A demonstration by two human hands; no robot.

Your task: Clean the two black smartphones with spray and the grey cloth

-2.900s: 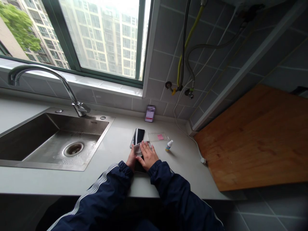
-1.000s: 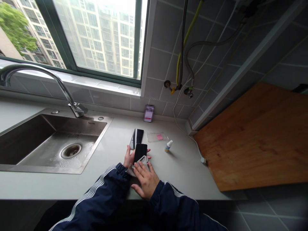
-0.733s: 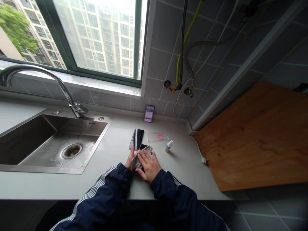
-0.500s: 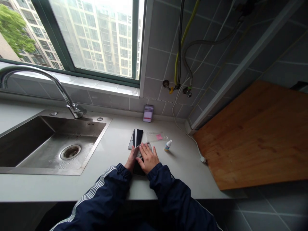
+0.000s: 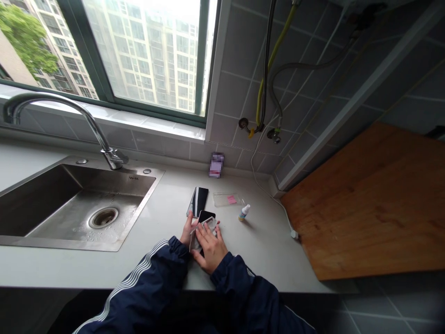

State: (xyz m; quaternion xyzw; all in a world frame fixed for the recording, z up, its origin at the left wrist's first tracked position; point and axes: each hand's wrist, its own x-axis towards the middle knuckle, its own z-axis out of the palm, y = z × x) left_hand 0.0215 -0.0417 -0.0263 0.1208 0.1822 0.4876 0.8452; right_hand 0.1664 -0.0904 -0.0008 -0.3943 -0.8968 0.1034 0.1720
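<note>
Low over the counter's front part, my left hand [image 5: 188, 229] grips the left edge of a black-screened smartphone [image 5: 206, 215]. My right hand [image 5: 211, 246] lies across that phone, fingers together, pressing a pale cloth [image 5: 210, 224] onto its screen. The phone's far end shows beyond the cloth; most of its lower part is hidden by my hands. Just behind it a second smartphone [image 5: 198, 201] lies flat, dark screen up. A clear flat case [image 5: 222, 199] with a pink sticker lies to the right. Nearest my right hand stands a small white-capped spray bottle [image 5: 244, 213].
A steel sink [image 5: 142, 204] with a curved faucet [image 5: 93, 127] is on the left. Against the back wall leans a small box with a blurred front [image 5: 216, 165]. A white cable [image 5: 271, 195] runs down to a plug, beside a large wooden board [image 5: 368, 204] at right.
My right hand has slid toward me over the phone with the cloth, baring the phone's black far end. My left hand stays at the phone's edge. The view has shifted slightly.
</note>
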